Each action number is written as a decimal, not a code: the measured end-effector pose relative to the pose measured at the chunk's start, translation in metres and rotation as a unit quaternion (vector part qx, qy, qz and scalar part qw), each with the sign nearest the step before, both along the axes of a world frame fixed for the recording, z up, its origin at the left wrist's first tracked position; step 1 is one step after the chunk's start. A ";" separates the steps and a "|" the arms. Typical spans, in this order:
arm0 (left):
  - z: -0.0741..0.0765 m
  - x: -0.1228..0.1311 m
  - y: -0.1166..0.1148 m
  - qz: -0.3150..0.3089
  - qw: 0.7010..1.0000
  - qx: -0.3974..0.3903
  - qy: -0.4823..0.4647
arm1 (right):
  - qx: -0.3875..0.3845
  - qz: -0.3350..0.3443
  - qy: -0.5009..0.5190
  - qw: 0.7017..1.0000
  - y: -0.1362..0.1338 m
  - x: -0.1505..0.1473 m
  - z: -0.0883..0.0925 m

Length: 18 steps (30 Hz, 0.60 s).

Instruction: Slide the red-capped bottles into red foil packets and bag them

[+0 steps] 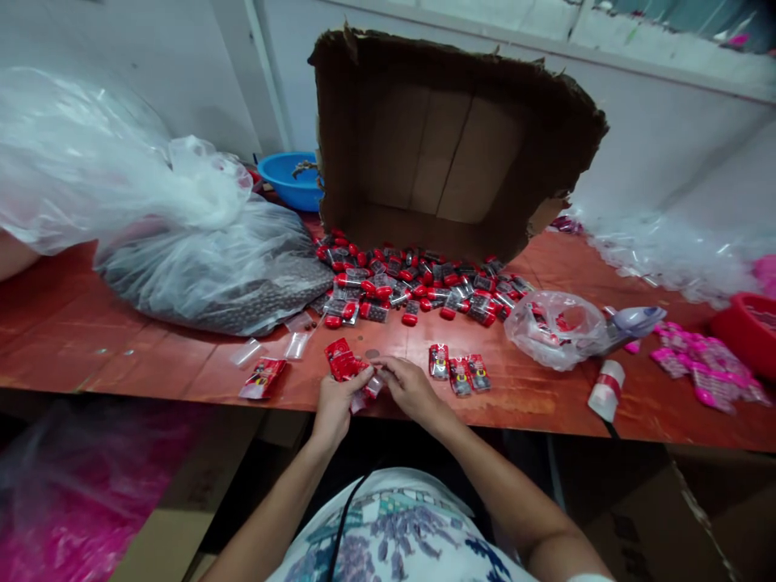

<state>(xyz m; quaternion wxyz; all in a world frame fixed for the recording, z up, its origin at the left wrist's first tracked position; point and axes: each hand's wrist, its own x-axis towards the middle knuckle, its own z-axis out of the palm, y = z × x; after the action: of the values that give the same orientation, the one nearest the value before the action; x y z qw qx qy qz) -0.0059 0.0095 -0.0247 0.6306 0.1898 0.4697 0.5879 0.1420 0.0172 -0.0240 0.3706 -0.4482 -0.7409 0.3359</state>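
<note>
My left hand (333, 406) is closed on several red printed packets (340, 360), held just above the front edge of the red table. My right hand (413, 391) meets it there, its thumb and fingertips pinched together at a small clear piece (374, 385) beside the packets. Whether that piece is part of a packet, I cannot tell. To the left lie a small stack of red packets (264, 377) and small clear bags (296, 345). Three filled red packets (461, 376) lie flat to the right of my hands.
Behind, a torn cardboard box (449, 153) lies on its side above a heap of red-capped items (412, 283). A large clear sack of dark beads (224, 267) slumps at left. At right are a clear bag (554, 356), a white roll (607, 391) and pink pieces (706, 368).
</note>
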 end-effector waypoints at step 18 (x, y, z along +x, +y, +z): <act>0.001 -0.004 0.016 0.058 0.985 -0.112 -0.119 | 0.046 0.008 -0.227 0.973 0.038 0.032 -0.008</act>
<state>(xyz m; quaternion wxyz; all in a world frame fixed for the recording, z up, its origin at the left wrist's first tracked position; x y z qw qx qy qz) -0.0101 0.0258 -0.0236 0.6643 0.0185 0.4644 0.5854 0.1741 0.0556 -0.0318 0.2100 -0.4893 -0.8240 0.1939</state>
